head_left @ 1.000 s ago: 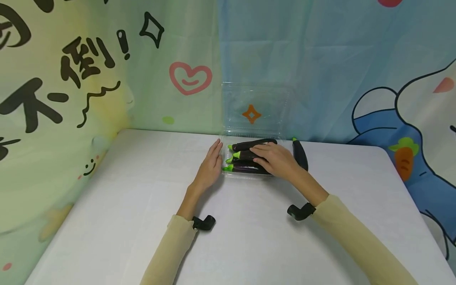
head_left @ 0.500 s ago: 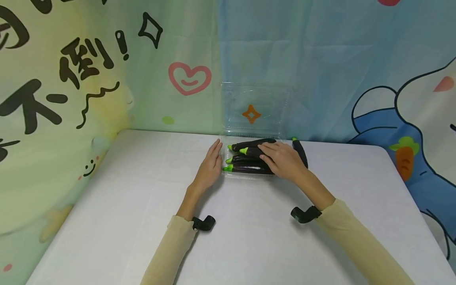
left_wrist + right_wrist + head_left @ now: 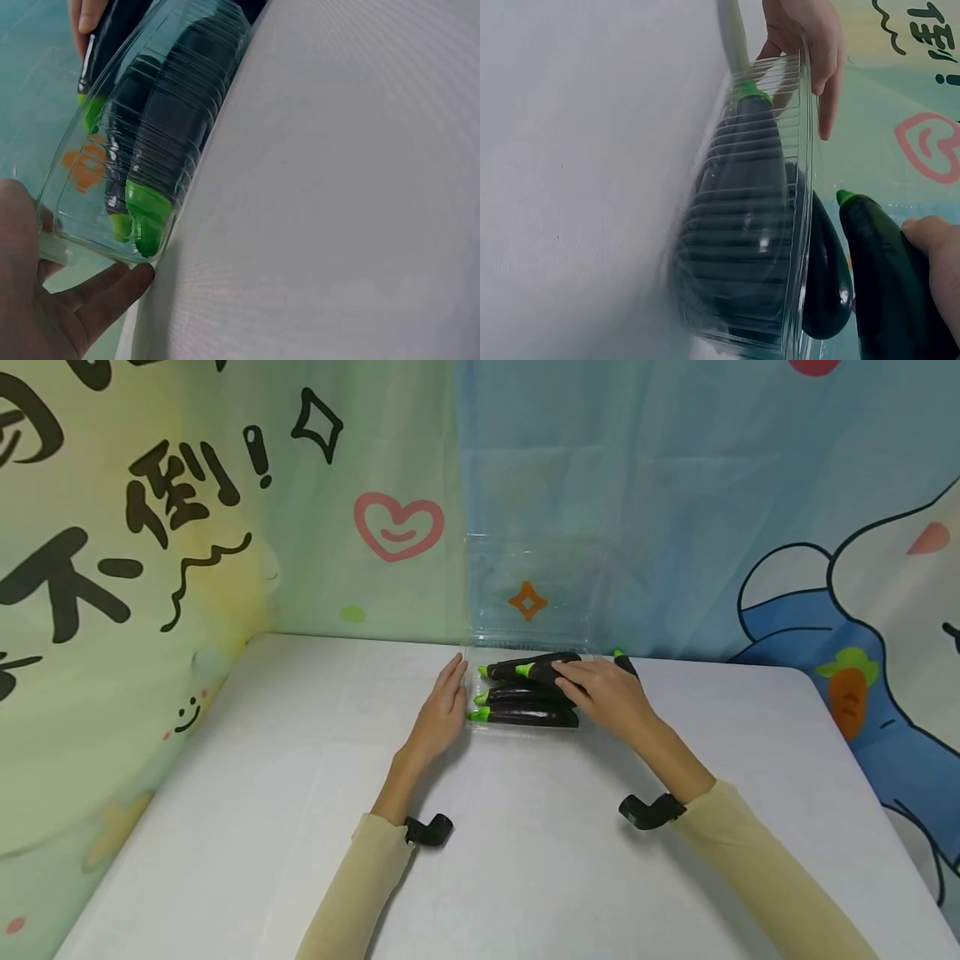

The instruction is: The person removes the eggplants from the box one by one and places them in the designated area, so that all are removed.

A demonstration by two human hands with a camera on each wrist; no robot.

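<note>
My left hand (image 3: 438, 710) rests its extended fingers against the left end of a clear plastic clamshell box (image 3: 82, 238). Inside lie several dark purple eggplants with green stems, such as the front eggplant (image 3: 525, 717). The right hand (image 3: 609, 695) grips one eggplant (image 3: 885, 274) round its body, thumb and fingers on opposite sides. That eggplant is raised over the others, its green stem (image 3: 524, 670) toward the left. In the right wrist view it stands apart from the box's rim.
The box's clear lid (image 3: 558, 556) stands open against the printed backdrop (image 3: 675, 527). Another eggplant (image 3: 625, 663) lies right of the box, partly hidden behind the right hand. A white cloth covers the table (image 3: 510, 852), its back edge close behind the box.
My right hand has drawn the gripped eggplant to the right and up from between the others. The left hand stays in place at the box's end.
</note>
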